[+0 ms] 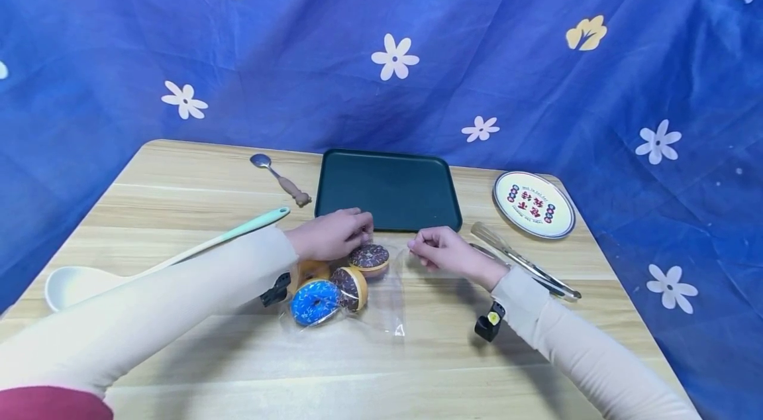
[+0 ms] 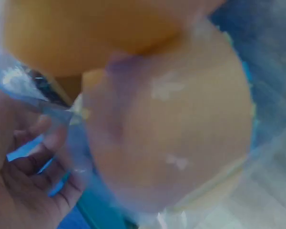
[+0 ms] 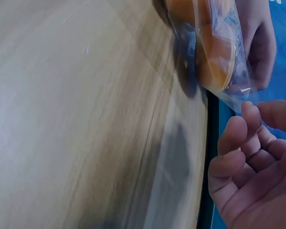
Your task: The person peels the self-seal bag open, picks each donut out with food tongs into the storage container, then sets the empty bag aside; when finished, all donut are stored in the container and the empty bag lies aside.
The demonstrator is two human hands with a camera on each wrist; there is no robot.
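A clear plastic bag [image 1: 387,304] holds several doughnuts between my hands. Inside are a blue-iced doughnut [image 1: 314,302] with sprinkles, two chocolate-iced ones, and a brown-orange doughnut [image 1: 312,271] partly covered by my left sleeve. My left hand [image 1: 332,235] grips the bag near its upper left, fingers curled beside the chocolate doughnut [image 1: 369,258]. With thumb and forefinger, my right hand [image 1: 448,252] pinches the bag's upper right corner. Through the film, the left wrist view shows a doughnut's pale underside [image 2: 176,133] close up, next to the left fingers [image 2: 52,157].
A dark green tray [image 1: 387,189] lies behind the hands. Left of it are a small spoon [image 1: 280,179] and a large white ladle [image 1: 89,284] with a mint handle, partly under my left sleeve. To the right are a decorated plate [image 1: 534,205] and metal tongs [image 1: 524,261].
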